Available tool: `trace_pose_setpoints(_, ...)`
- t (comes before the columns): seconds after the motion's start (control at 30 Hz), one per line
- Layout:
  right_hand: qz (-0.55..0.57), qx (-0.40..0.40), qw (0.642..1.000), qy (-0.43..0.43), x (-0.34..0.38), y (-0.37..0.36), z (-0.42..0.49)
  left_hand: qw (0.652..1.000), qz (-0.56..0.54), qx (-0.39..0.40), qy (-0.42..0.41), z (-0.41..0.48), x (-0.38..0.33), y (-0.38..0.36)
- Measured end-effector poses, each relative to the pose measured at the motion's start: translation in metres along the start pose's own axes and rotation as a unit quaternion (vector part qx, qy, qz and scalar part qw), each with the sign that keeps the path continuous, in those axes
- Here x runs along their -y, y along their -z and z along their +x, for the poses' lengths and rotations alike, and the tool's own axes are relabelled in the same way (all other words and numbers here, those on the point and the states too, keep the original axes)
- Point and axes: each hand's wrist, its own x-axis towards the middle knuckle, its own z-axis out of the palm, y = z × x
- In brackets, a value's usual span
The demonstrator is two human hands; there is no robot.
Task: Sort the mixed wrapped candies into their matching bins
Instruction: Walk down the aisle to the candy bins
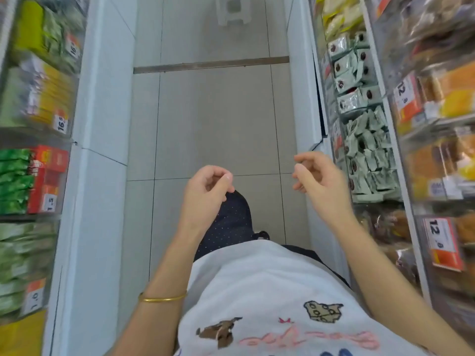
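both hands hang empty over the floor (210,119), fingers loosely curled: left hand (205,191) at 6 o'clock, right hand (318,176) toward 4 o'clock beside pale green packets (370,155).

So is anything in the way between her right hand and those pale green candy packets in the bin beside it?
Nothing visible. The right hand hangs empty over the aisle floor, just left of the pale green packets, with only open air between them.
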Motion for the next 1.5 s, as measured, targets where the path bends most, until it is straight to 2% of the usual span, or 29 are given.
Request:
trace_pose_setpoints(0.1,-0.004,0.002,1.000,0.009,0.021,-0.010,0.105,1.000,0.000,0.001,0.011,0.088,-0.028,-0.003)
trace_pose_setpoints(0.27,0.006,-0.014,1.000,0.012,0.058,-0.024,0.276,1.000,0.010,0.018,-0.017,0.261,-0.097,-0.002)
trace_pose_setpoints(0.63,0.014,-0.068,0.997,-0.045,0.111,-0.016,0.574,0.995,0.046,0.077,-0.050,0.597,-0.257,-0.037)
trace_pose_setpoints(1.17,-0.024,0.008,0.999,0.031,0.254,-0.035,1.095,0.997,0.052,0.048,0.008,1.003,-0.429,-0.045)
trace_pose_setpoints(1.3,-0.019,-0.027,0.999,0.023,0.276,-0.032,1.197,0.997,0.057,0.051,-0.018,1.119,-0.484,-0.051)
trace_pose_setpoints(1.5,-0.001,-0.104,0.994,-0.034,0.291,0.001,1.296,0.988,0.091,0.124,-0.033,1.266,-0.572,-0.099)
